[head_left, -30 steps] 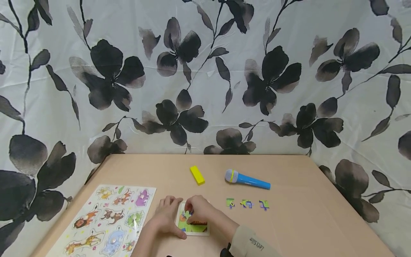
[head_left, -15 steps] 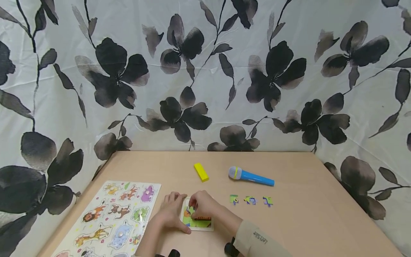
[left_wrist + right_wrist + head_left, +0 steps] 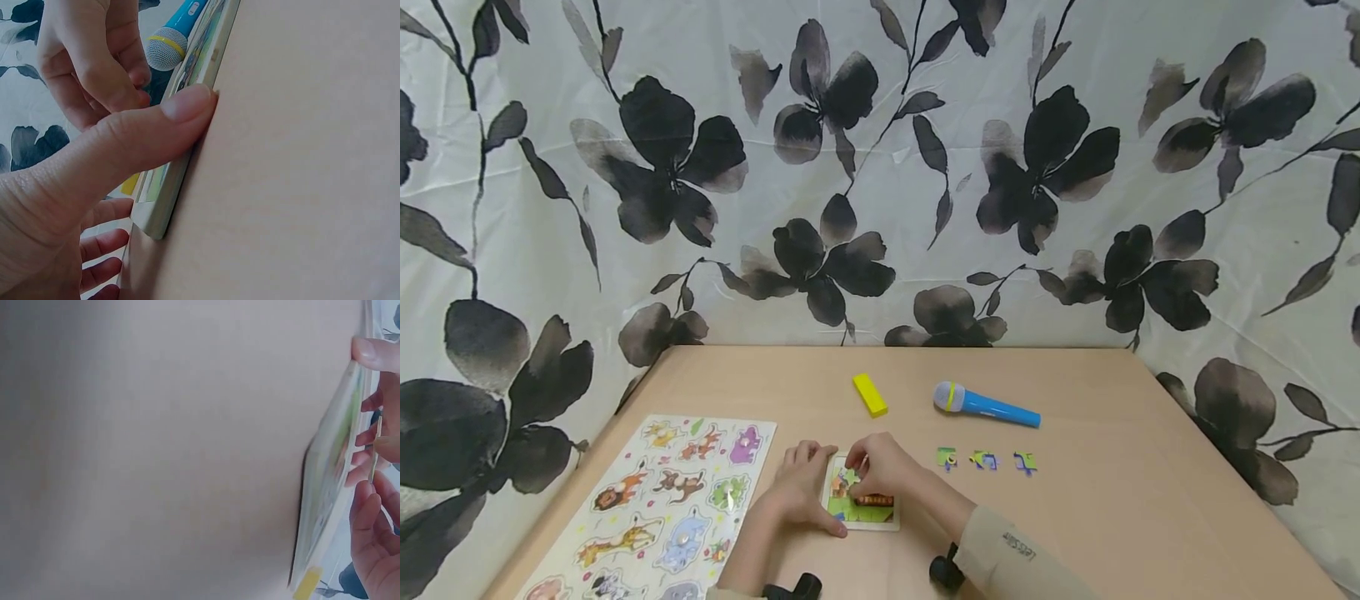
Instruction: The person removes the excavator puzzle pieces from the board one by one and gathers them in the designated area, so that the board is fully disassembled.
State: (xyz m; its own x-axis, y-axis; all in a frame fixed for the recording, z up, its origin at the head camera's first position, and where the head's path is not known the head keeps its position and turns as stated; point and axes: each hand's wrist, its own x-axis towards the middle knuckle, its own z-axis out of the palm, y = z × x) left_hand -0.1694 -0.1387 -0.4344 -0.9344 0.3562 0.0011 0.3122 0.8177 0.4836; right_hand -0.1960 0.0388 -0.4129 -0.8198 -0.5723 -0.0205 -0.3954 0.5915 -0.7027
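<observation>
The right hand (image 3: 886,467) has shifted slightly rightward over the puzzle board (image 3: 874,527), pinching a thin piece (image 3: 374,465). The left hand (image 3: 801,492) grips the board's left side, thumb at its near edge. Three loose pieces (image 3: 983,460) lie rightward; beyond are a yellow block (image 3: 870,395) and a toy microphone (image 3: 1000,408). An animal sheet (image 3: 677,461) lies left.

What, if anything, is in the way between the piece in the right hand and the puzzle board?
Nothing visible. The right hand holds the thin piece above the puzzle board, and the left hand is at the board's edge, not between them. The exact spot beneath the right hand is hidden, though.
</observation>
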